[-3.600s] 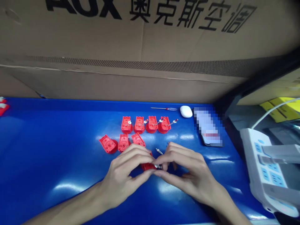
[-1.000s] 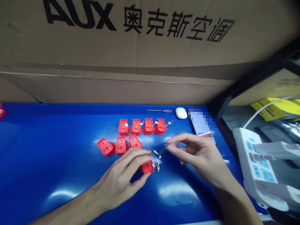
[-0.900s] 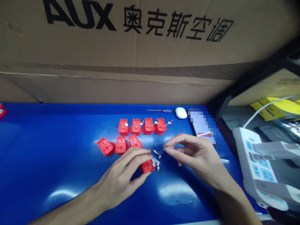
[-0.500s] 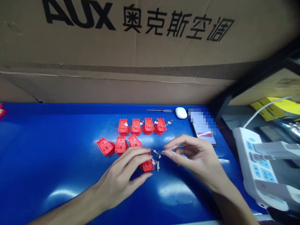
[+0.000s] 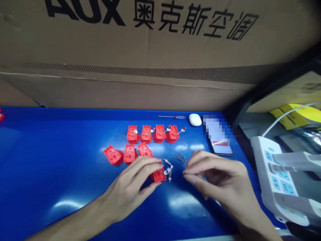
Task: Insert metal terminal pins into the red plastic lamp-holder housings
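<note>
You're working on the **red plastic housing** (image 5: 158, 176) right in front of you, with your **left hand** (image 5: 127, 187) curled over it: fingers are lying across the top and your thumb is reaching toward its near edge, so it looks held in place rather than gripped hard. A **white-tipped pin** (image 5: 170, 174) is standing at its right side, and a **second pin** (image 5: 167, 162) is sitting just past its far corner. I can't tell from this angle if either one is actually seated.

Your **right hand** (image 5: 215, 177) is hovering just right of that, with the **fingertips** (image 5: 187, 171) bunched close together. I can't tell whether they're pinching anything, since nothing shows between them. The **small pile of thin metal pins** (image 5: 180, 158) is lying just beyond those fingertips on the **blue workbench** (image 5: 50, 140).

Looks to me like you're in the middle of fitting small metal bits to this housing. The **row of four red housings** (image 5: 152, 134) is sitting farther back with metal bits sticking out of them, while the **three red housings** (image 5: 129, 154) nearer you are showing no such bits. Next, I'd say this calls for a clean pinch on one pin from that pile while your left hand keeps the housing steady.
</note>
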`<act>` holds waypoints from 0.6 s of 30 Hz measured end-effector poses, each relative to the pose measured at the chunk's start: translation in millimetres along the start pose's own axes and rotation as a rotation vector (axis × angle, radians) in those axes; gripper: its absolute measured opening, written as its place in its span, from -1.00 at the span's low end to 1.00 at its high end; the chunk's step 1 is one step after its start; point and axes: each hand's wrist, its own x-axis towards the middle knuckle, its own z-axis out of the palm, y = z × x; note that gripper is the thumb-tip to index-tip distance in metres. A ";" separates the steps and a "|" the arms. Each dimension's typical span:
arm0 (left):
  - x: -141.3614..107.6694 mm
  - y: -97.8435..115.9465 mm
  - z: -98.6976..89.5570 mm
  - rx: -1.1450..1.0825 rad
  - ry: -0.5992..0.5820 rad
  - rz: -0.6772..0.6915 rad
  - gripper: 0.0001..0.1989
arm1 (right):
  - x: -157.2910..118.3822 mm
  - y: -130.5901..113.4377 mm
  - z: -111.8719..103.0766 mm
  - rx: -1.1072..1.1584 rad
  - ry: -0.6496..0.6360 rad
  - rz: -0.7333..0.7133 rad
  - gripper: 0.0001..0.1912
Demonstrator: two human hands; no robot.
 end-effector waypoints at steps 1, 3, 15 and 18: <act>0.0 -0.1 0.1 0.006 0.003 -0.002 -0.57 | -7.0 -0.1 3.1 -0.001 0.038 -0.023 -0.92; -0.1 0.0 0.2 0.015 0.005 -0.009 -0.57 | -20.7 2.9 12.4 -0.032 0.071 -0.099 -0.85; 0.8 3.7 1.8 -0.028 0.007 0.011 -0.60 | -53.2 47.3 74.3 -0.736 0.295 -0.491 -0.58; -0.2 4.7 2.0 -0.038 -0.013 0.006 -0.60 | -61.2 57.8 72.6 -0.867 0.224 -0.520 -0.54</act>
